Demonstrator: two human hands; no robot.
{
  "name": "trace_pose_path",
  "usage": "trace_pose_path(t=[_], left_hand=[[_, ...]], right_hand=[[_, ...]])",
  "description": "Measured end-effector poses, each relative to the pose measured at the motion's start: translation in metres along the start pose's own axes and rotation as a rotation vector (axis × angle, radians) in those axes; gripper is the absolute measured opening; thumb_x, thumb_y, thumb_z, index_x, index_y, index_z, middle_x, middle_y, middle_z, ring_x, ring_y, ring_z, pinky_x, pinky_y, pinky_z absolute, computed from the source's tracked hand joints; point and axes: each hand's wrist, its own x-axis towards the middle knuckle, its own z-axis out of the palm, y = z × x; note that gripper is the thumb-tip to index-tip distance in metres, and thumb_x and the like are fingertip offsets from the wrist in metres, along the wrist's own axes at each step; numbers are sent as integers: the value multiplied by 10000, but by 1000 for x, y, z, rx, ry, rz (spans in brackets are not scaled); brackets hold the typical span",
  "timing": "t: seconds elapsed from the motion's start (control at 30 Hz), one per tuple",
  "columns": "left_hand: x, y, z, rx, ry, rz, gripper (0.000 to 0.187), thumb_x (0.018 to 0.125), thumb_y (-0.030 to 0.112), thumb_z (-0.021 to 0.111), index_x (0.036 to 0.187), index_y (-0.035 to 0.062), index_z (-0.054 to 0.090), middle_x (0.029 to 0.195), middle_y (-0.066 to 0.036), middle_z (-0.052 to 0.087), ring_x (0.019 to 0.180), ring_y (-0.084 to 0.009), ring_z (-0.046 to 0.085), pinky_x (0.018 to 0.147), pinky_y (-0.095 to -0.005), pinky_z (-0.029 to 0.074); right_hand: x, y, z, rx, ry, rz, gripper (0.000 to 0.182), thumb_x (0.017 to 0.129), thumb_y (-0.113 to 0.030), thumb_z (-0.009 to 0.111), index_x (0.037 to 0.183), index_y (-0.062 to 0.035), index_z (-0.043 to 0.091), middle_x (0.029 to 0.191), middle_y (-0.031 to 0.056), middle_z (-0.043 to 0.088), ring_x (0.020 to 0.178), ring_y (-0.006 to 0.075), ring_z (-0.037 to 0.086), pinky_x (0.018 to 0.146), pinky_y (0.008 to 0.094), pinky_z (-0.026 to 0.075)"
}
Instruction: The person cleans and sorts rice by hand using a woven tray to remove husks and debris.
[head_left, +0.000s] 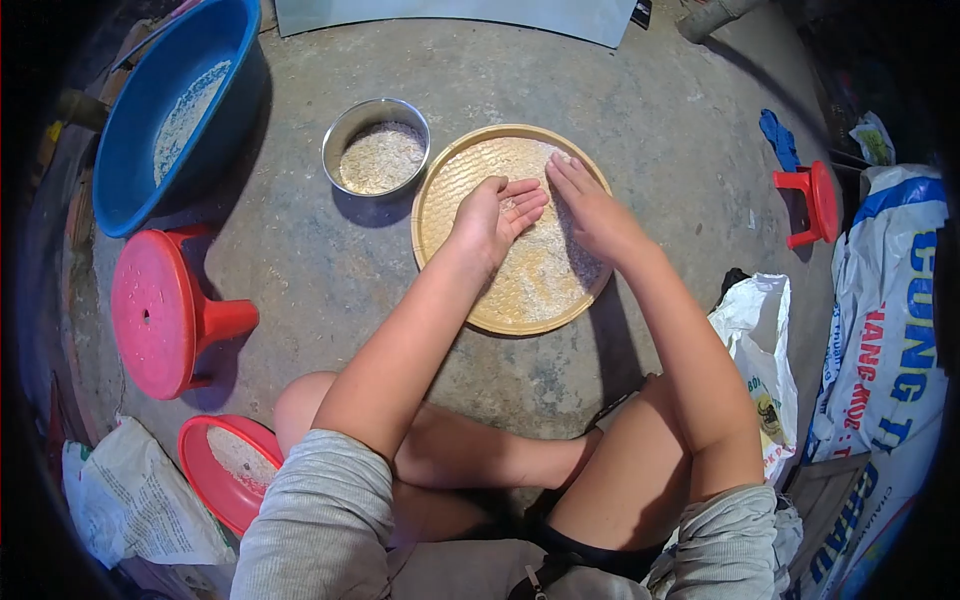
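A round woven bamboo tray [452, 188] lies on the floor before me, with pale grain [548, 272] spread mostly over its right and lower parts. My left hand [500, 216] is over the tray's middle, its palm showing and fingers stretched out, with nothing visible in it. Over the right side, my right hand [592, 208] has its back to the camera. Its fingers are extended and the tips are at the grain near the upper right rim; the palm is hidden. A metal bowl [343, 131] partly filled with similar grain stands just left of the tray.
At upper left a big blue basin [128, 160] holds pale material. A pink-red stool [150, 315] and a red basin [203, 478] are at left. To the right are a small red stool [822, 202], a white bag [755, 325] and large printed sacks [885, 310].
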Motion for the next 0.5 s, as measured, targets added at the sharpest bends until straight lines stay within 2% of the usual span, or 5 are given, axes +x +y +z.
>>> trace_pose_path(t=[0.07, 0.17, 0.23, 0.33, 0.5], left_hand=[[1, -3, -1, 0, -1, -19, 423, 1003, 199, 281, 1177, -138, 470, 1149, -252, 546, 1053, -311, 591, 892, -377, 534], [3, -2, -5, -8, 3, -32, 423, 1004, 200, 279, 1175, -135, 473, 1145, -254, 548, 1057, -310, 590, 898, -377, 531], [2, 2, -2, -17, 1, -27, 424, 1004, 201, 278, 1175, -133, 475, 1143, -254, 549, 1061, -310, 588, 903, -377, 530], [0, 5, 0, -8, 22, -9, 431, 1007, 207, 269, 1174, -131, 478, 1137, -255, 552, 1067, -310, 587, 908, -375, 528], [0, 4, -1, 16, 17, -5, 438, 1010, 213, 257, 1167, -128, 481, 1130, -249, 556, 1064, -307, 588, 913, -374, 528]], right_hand=[[-1, 0, 5, -66, -21, 5, 739, 699, 113, 563, 1399, -15, 366, 1499, 159, 303, 1365, 339, 326, 1102, 382, 344], [1, 1, 8, -35, 121, 62, 570, 719, 96, 543, 1279, 29, 464, 1382, 182, 434, 1271, 356, 434, 1035, 387, 408], [3, -2, 5, -38, 131, 191, 353, 747, 62, 528, 1099, 38, 538, 1164, 195, 542, 1109, 358, 530, 913, 407, 469], [0, -2, 8, -50, 180, 212, 176, 772, 19, 526, 943, 29, 567, 957, 200, 567, 942, 368, 577, 792, 436, 484], [-1, -7, 12, 186, 237, 192, 131, 747, 13, 588, 877, 9, 605, 877, 196, 597, 832, 373, 603, 736, 437, 489]])
